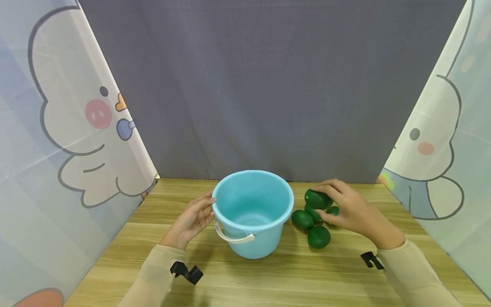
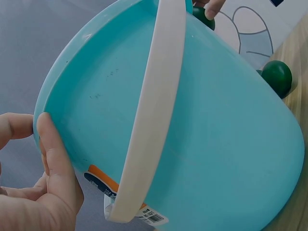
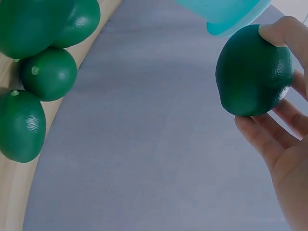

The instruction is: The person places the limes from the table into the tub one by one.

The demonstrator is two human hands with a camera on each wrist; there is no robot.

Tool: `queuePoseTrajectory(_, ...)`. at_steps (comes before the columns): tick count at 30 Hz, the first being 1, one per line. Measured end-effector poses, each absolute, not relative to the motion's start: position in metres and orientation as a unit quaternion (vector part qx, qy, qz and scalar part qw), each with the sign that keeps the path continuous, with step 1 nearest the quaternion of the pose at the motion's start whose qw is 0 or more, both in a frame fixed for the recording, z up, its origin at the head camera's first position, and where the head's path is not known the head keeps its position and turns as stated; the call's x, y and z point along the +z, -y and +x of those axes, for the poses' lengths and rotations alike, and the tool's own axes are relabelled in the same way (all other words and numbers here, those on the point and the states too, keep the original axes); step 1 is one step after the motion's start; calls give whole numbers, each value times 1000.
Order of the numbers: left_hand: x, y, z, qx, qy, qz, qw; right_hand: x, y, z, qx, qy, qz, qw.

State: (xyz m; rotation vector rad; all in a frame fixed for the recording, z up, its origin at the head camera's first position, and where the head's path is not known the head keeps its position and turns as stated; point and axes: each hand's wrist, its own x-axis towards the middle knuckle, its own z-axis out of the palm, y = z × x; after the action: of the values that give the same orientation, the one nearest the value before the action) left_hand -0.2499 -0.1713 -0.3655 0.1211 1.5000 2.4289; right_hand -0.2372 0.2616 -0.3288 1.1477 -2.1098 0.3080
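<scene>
A light blue plastic bucket (image 1: 251,241) with a white handle (image 1: 239,240) stands upright on the wooden table. My left hand (image 1: 195,219) holds its rim at the left side; in the left wrist view one finger lies at the rim's edge and another under it against the outer wall. To the right of the bucket, my right hand (image 1: 354,211) grips a glossy dark green egg-shaped fruit (image 3: 252,72) between thumb and fingers, raised over the others. Several similar green fruits (image 1: 319,237) lie close together below it, some with a pale stem nub.
A grey cloth (image 1: 261,94) hangs behind the wooden table (image 1: 184,260). Cartoon-printed curtains (image 1: 76,106) close off both sides. A label (image 2: 144,211) with a barcode is stuck on the bucket's outside, and black straps (image 1: 186,273) sit on the sleeves.
</scene>
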Motion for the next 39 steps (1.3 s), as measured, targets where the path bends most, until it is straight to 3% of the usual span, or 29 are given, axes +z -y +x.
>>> queuePoseTrajectory(8, -365, 171, -249, 842, -520, 38, 142, -323, -255, -238, 120, 798, 463, 368)
queuePoseTrajectory(16, -366, 171, -250, 842, -519, 42, 142, -316, -250, -237, 116, 819, 452, 333)
queuePoseTrajectory(39, -366, 171, -249, 845, -513, 47, 143, -302, -234, -241, 124, 808, 477, 321)
